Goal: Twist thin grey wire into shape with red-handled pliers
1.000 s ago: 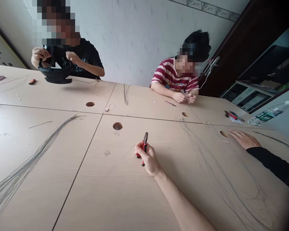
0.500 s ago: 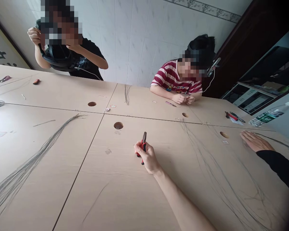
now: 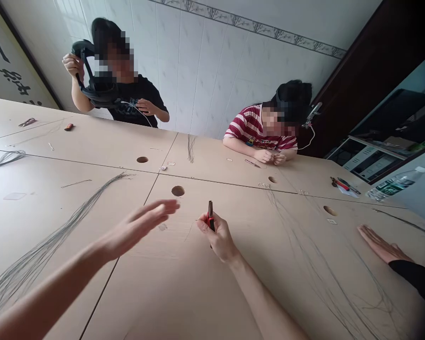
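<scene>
Because the bench [image 3: 184, 302] is so broad, wire-like strands can lie along it at full length, which is probably why they are spread rather than coiled. Across it, a person in black [image 3: 148, 92] holds up a black headset [image 3: 102, 98], while a person in a striped shirt [image 3: 246, 125] leans close over their own hands, presumably because whatever is between them is fine. A long bundle [image 3: 80, 216] lies on the left, gathered at its far end, likely to save tangling; looser strands [image 3: 315, 248] fan out on the right, near a co-worker's dark-sleeved hand [image 3: 382, 245].

The wearer's left hand [image 3: 140, 226] is held out flat over the bench, grasping nothing, apparently free because the tool needs only one hand. The right hand [image 3: 221, 236] is wrapped around red-and-black pliers [image 3: 210, 212] near the middle of the view. Their tip points away from the wearer, a hold that seems meant to leave thumb and forefinger usable. Smallest of all, a thin strand [image 3: 191, 225] curves out beside that thumb; it looks pinched there, though the exact contact is too fine to confirm.
</scene>
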Demonstrator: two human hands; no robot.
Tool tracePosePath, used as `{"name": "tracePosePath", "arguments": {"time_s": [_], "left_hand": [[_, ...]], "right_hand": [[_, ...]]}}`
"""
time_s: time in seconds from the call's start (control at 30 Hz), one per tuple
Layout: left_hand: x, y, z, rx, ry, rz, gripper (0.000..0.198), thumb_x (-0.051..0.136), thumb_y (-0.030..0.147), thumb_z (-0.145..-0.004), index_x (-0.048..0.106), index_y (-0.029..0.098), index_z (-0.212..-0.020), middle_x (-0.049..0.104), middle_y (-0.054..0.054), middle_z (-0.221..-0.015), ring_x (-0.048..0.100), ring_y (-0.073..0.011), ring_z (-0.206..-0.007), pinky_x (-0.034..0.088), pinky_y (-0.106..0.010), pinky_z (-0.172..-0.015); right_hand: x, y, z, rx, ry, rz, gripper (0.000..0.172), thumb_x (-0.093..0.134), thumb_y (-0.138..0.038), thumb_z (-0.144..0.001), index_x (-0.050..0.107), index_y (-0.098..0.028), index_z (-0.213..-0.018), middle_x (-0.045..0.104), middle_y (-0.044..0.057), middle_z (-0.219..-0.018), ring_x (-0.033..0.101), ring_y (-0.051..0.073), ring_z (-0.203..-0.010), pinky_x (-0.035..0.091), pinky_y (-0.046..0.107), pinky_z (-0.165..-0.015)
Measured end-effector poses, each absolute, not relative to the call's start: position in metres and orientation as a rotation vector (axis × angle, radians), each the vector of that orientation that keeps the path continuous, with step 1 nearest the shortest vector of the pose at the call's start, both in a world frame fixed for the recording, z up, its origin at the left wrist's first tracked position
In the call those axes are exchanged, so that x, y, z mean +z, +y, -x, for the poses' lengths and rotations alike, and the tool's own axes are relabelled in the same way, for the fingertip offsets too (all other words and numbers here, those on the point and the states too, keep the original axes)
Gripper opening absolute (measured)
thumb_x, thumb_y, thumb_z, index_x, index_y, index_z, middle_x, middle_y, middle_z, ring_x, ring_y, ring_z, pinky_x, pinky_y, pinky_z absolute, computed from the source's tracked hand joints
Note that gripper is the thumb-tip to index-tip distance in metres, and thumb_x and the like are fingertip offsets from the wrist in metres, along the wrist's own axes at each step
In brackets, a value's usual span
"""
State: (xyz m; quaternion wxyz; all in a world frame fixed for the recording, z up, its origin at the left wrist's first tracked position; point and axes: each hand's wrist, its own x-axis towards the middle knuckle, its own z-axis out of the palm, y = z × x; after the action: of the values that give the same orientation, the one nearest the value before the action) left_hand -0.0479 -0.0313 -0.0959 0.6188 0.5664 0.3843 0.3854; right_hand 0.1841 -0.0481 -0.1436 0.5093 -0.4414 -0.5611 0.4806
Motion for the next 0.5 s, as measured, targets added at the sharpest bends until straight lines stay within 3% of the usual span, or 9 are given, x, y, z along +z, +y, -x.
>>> {"name": "tracePosePath", "arguments": {"time_s": [0.07, 0.17, 0.33, 0.43, 0.5], "left_hand": [[-0.108, -0.019, 0.022, 0.712, 0.754, -1.203, 0.052, 0.053, 0.056, -0.088, 0.061, 0.021, -0.125, 0.055, -0.012, -0.137, 0.047, -0.0293, -0.129, 0.033, -0.043, -0.11], [-0.128, -0.011, -0.01, 0.516, 0.59, -1.083, 0.05, 0.052, 0.059, -0.088, 0.064, 0.018, -0.115, 0.058, -0.013, -0.131, 0.056, -0.0263, -0.116, 0.039, -0.042, -0.103], [-0.138, -0.025, -0.022, 0.381, 0.54, -0.962, 0.045, 0.06, 0.057, -0.083, 0.065, 0.013, -0.092, 0.065, -0.008, -0.09, 0.064, -0.0167, -0.081, 0.051, -0.028, -0.074], [-0.132, -0.038, -0.024, 0.249, 0.476, -0.945, 0.048, 0.062, 0.059, -0.08, 0.064, 0.011, -0.082, 0.065, -0.007, -0.077, 0.064, -0.0129, -0.063, 0.049, -0.021, -0.054], [-0.127, -0.045, -0.03, 0.165, 0.411, -0.923, 0.049, 0.061, 0.06, -0.08, 0.064, 0.011, -0.08, 0.066, -0.006, -0.07, 0.06, -0.0103, -0.049, 0.041, -0.018, -0.04]], "right_hand": [[-0.142, -0.047, -0.186, 1.106, -1.39, 1.06, 0.024, 0.062, -0.04, -0.084, 0.053, -0.019, -0.074, 0.04, -0.005, -0.063, 0.034, 0.011, -0.057, 0.031, 0.024, -0.056], [-0.144, -0.044, -0.19, 1.026, -1.403, 1.062, 0.024, 0.061, -0.04, -0.085, 0.054, -0.019, -0.075, 0.045, -0.004, -0.065, 0.04, 0.011, -0.06, 0.035, 0.025, -0.06], [-0.144, -0.039, -0.199, 0.98, -1.379, 1.076, 0.022, 0.061, -0.038, -0.086, 0.055, -0.019, -0.077, 0.045, -0.004, -0.066, 0.039, 0.011, -0.061, 0.036, 0.024, -0.061], [-0.139, -0.04, -0.2, 0.995, -1.365, 1.093, 0.024, 0.061, -0.04, -0.086, 0.054, -0.02, -0.076, 0.041, -0.005, -0.063, 0.035, 0.011, -0.057, 0.033, 0.024, -0.057], [-0.135, -0.041, -0.2, 1.014, -1.353, 1.103, 0.025, 0.061, -0.041, -0.086, 0.054, -0.02, -0.076, 0.04, -0.005, -0.063, 0.033, 0.01, -0.056, 0.032, 0.024, -0.055]]}}
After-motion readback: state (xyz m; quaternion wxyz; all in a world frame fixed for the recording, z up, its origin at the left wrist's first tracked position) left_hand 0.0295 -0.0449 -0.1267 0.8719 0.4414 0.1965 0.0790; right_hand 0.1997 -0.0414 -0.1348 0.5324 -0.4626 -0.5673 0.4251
